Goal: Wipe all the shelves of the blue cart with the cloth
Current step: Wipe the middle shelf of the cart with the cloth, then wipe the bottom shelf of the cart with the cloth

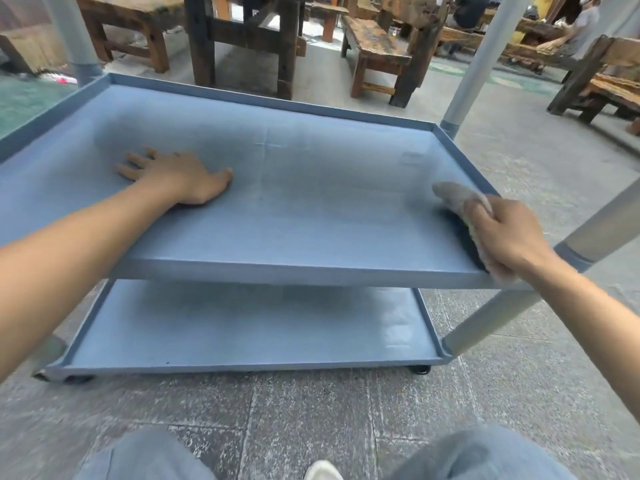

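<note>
Nearest us are our own knees in grey-blue trousers and a white shoe tip on the grey stone floor. Beyond them stands the blue cart, two of its shelves in view: the upper shelf with a raised rim, and the bottom shelf below it, close to the floor, with dark casters under its front edge. Our left hand lies flat, palm down, on the left part of the upper shelf, fingers straight and spread, holding nothing. Our right hand sits at the right front corner of the same shelf, fingers curled over the cloth, a beige-grey wad pressed against the shelf surface just beside the right rim; part of the cloth sticks out past the fingers toward the back, a bit shows under the wrist at the corner. Grey upright posts rise from the shelf corners; one post runs down beside our right wrist. Behind the cart we see dark wooden benches and heavy wooden tables on the floor. Far right, a person in a light shirt is seated, small and blurry.
</note>
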